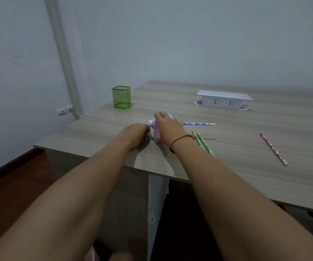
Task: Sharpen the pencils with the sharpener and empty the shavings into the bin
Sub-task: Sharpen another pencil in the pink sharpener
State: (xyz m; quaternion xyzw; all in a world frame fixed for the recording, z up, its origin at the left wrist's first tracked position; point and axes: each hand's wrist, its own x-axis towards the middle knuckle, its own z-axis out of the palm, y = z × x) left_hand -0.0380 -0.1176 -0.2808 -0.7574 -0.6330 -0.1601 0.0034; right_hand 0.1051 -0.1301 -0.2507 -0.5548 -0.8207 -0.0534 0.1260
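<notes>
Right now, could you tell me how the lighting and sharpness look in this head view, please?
The head view is dim and flat, with a cool grey cast and no glare; soft shadows fall toward the camera beneath the left hand and right hand on the desk. Wide-angle distortion bows the wall pipe. The pink sharpener looks slightly soft; the blue pencil stays legible.

- Two bare forearms are showing, with no sleeves covering them.
- The right hand (167, 127) is wearing a thin red string bracelet (180, 141) around its wrist.
- The left hand (135, 133) is wearing nothing.
</notes>
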